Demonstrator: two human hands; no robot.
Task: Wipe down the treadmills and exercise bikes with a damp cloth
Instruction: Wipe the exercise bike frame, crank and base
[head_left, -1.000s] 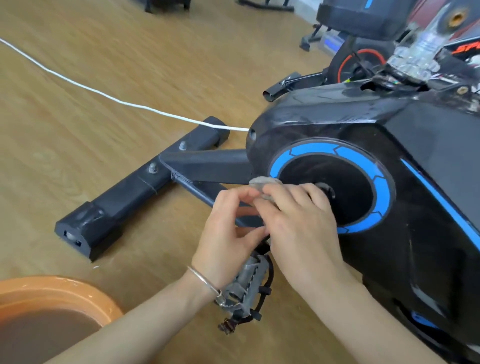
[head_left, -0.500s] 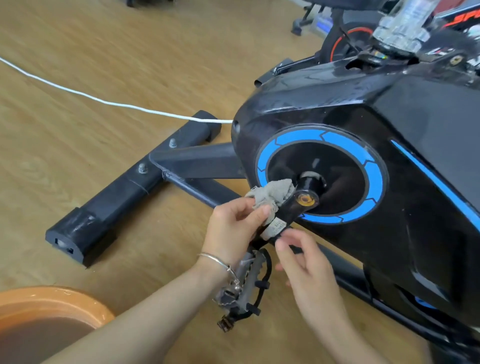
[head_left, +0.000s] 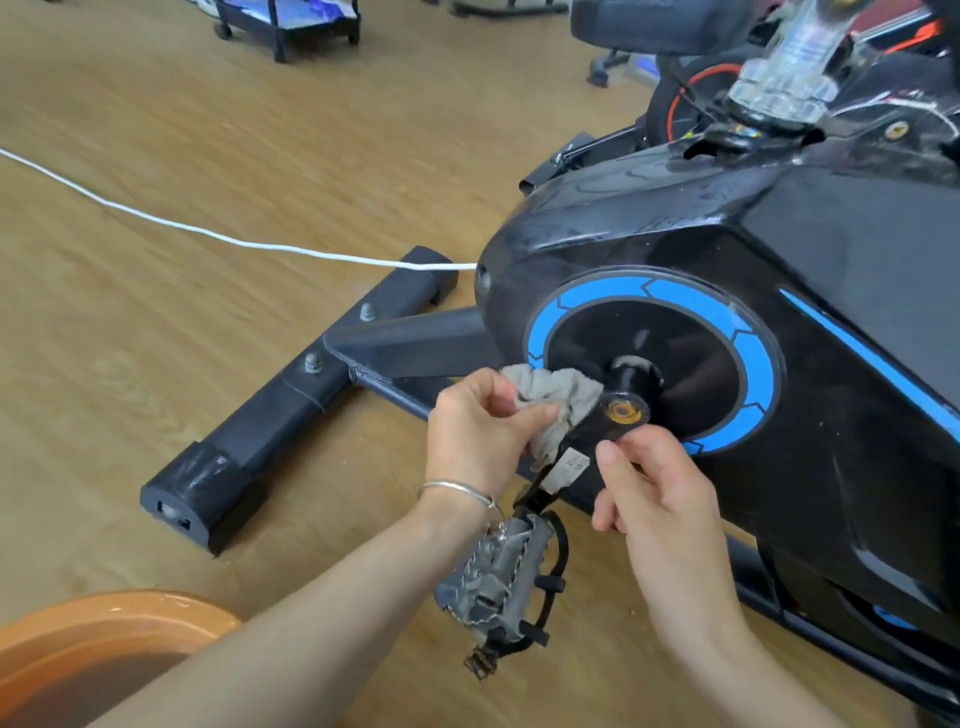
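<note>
- Open floor (head_left: 182, 130) lies to the left of the bike (head_left: 831, 322).
- The foot bar (head_left: 291, 415) and a white cord (head_left: 208, 236) cross that floor.
- An orange basin (head_left: 104, 618) sits at the bottom left edge, near our left arm.
- The pedal (head_left: 498, 582) hangs between our wrists.
- Our left hand (head_left: 478, 431) pinches the grey cloth (head_left: 556, 395) with thumb and curled fingers.
- The cloth is bunched against the top of the crank (head_left: 582, 441), just left of its hub.
- Our right hand (head_left: 660, 493) has curled fingers, with its thumb against the crank's right edge. We cannot tell if it grips.
</note>
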